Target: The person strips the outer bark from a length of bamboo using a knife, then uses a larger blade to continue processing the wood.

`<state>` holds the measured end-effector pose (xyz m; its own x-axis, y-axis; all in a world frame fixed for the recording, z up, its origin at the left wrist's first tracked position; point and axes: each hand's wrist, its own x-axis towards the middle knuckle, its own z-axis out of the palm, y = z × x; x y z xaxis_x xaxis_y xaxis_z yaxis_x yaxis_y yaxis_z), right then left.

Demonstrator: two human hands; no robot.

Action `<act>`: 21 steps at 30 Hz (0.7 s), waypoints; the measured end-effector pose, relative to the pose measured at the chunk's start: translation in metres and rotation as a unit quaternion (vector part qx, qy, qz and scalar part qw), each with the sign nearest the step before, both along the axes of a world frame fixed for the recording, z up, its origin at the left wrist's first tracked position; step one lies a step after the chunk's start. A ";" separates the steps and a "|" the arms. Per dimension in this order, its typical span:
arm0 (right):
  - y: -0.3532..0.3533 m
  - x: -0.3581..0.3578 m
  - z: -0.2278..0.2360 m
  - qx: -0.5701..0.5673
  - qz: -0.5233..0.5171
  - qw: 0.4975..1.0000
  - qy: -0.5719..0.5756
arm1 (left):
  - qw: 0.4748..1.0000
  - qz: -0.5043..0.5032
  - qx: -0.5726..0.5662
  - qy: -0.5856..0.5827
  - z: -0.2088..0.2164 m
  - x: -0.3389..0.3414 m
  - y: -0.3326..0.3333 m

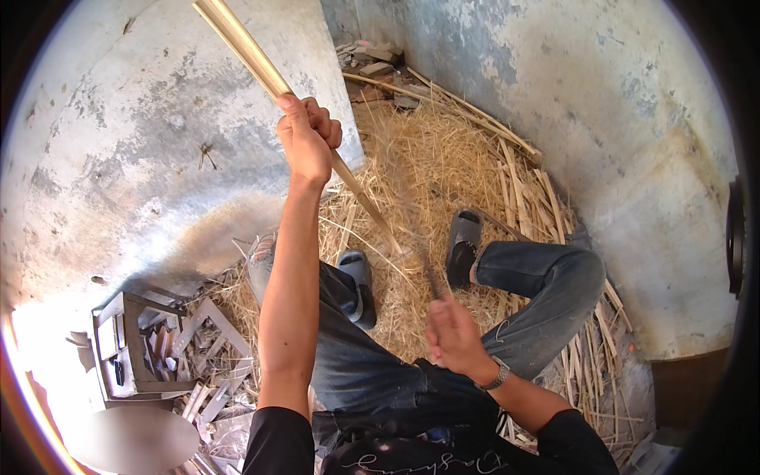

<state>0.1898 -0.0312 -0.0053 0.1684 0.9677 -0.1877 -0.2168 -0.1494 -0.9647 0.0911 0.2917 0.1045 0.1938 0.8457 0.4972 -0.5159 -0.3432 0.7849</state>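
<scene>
My left hand [306, 138] is raised and closed round a long pale bamboo stick [252, 54] that slants from the upper left down to a thin tip near my feet. My right hand [454, 336], blurred with motion and wearing a wristwatch, grips the handle of a dark knife blade [428, 273] that points up toward the stick's lower end. I sit with both legs in blue jeans, grey sandals [463, 245] on my feet, over a heap of bamboo shavings [427, 166].
Split bamboo strips [518, 186] lie along the right concrete wall [633, 142]. A small wooden frame or stool [131, 348] with scraps stands at the lower left. Bricks and rubble [376, 55] sit in the far corner.
</scene>
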 end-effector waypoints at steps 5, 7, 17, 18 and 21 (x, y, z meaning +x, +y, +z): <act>0.007 0.036 -0.073 -0.318 0.040 0.943 0.093 | 1.000 0.008 -0.011 -0.023 0.000 -0.004 0.000; 0.011 0.040 -0.073 -0.292 0.029 0.955 0.041 | 1.000 -0.011 -0.008 -0.019 -0.003 0.002 0.002; 0.062 0.003 -0.042 0.062 -0.068 0.995 -0.043 | 0.999 0.019 0.011 0.023 0.009 0.033 0.010; 0.061 0.001 -0.069 0.065 -0.069 0.995 -0.043 | 0.999 0.024 0.005 0.023 0.009 0.033 0.011; 0.057 0.016 -0.157 0.069 -0.043 0.938 -0.337 | 0.999 0.037 0.003 0.009 0.005 0.029 0.021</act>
